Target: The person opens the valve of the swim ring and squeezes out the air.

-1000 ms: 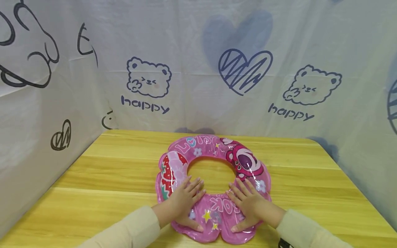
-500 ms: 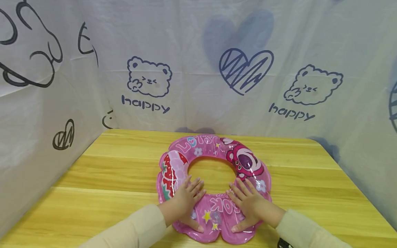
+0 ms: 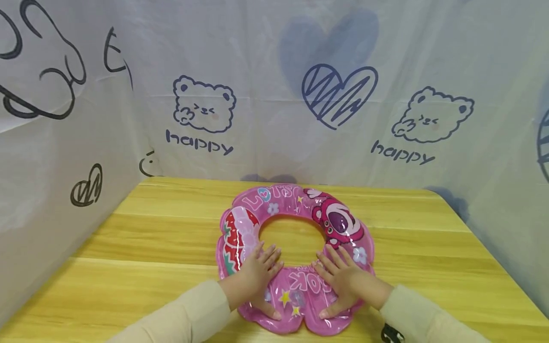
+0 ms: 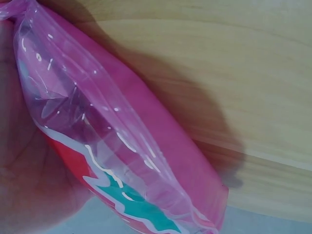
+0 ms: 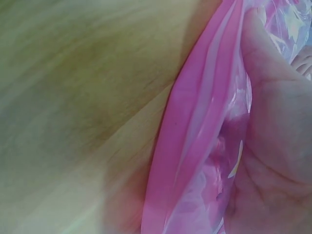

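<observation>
A pink inflatable swim ring (image 3: 296,286) lies flat on the wooden table, printed with a bear, strawberries, stars and lettering. My left hand (image 3: 257,278) rests on its near left part, fingers spread and straight toward the hole. On the near right part lies my right hand (image 3: 345,281), also with spread fingers. Both thumbs point inward near the ring's front notch. In the left wrist view the puffed side of the ring (image 4: 122,122) shows beside the palm. The right wrist view has the right hand (image 5: 278,122) against the ring's seam (image 5: 200,122).
The yellow wood-grain table (image 3: 141,257) extends around the ring on all sides. A white cloth (image 3: 266,133) with drawn bears, hearts and the word "happy" hangs behind it and along both sides. Near the right sleeve, a small black object (image 3: 391,333) shows.
My left forearm and wrist have shifted slightly to the right since a second ago. Both hands stay on the swim ring, which lies in the same place.
</observation>
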Tool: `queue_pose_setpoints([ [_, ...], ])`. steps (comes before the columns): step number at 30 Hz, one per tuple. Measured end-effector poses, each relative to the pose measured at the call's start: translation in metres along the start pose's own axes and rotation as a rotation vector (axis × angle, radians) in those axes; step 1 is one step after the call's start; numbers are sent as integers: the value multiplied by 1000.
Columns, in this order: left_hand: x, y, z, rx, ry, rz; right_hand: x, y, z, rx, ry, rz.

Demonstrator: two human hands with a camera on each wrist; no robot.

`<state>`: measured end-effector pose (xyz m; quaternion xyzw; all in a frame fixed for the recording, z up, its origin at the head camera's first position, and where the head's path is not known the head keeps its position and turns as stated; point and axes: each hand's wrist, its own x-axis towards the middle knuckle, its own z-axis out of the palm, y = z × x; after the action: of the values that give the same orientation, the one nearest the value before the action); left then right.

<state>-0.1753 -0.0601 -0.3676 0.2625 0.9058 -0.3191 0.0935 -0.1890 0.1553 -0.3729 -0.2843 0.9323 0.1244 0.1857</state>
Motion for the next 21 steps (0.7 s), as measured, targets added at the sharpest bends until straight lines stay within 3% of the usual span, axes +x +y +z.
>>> queue_pose_setpoints([
  [7, 0, -1, -1, -10, -5, 4, 3, 0, -1, -10, -34, 17],
  [14, 2, -1, 5, -21, 20, 12, 3, -4, 1, -55, -6, 40],
  [18, 4, -3, 14, -63, 74, 39, 4, -4, 4, -56, 26, 28],
  [21, 5, -6, 23, -112, 153, 87, 4, 3, 12, 34, 57, -25],
])
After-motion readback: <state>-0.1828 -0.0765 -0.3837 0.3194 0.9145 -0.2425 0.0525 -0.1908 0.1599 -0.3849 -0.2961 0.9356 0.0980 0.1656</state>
